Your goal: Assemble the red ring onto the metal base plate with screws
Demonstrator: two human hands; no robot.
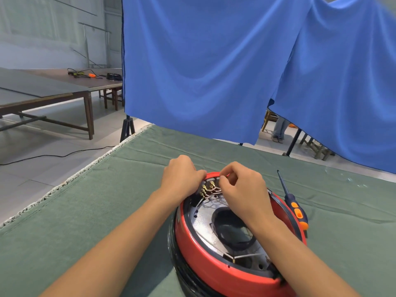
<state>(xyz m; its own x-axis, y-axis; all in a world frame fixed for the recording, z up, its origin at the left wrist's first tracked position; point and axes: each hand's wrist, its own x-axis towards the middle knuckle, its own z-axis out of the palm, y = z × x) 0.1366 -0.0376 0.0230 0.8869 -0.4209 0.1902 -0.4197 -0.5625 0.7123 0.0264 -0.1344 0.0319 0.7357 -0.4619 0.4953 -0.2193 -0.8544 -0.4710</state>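
A red ring [192, 239] sits around a silver metal base plate [202, 221] on a black housing, low in the head view. Brass terminals with pale wires [209, 188] lie at the ring's far edge. My left hand [182, 174] rests curled on the ring's far left rim, beside the terminals. Over the far rim my right hand [242, 185] pinches thumb and forefinger together; whether something small is between them cannot be made out. A screwdriver [293, 204] with a blue and orange handle lies on the cloth right of the ring, touched by neither hand.
A green cloth [107, 211] covers the table, its frayed edge running along the left. Blue curtains [214, 71] hang behind the table. Wooden benches [53, 93] with tools stand at far left. A person's legs [280, 129] show under the curtain at right.
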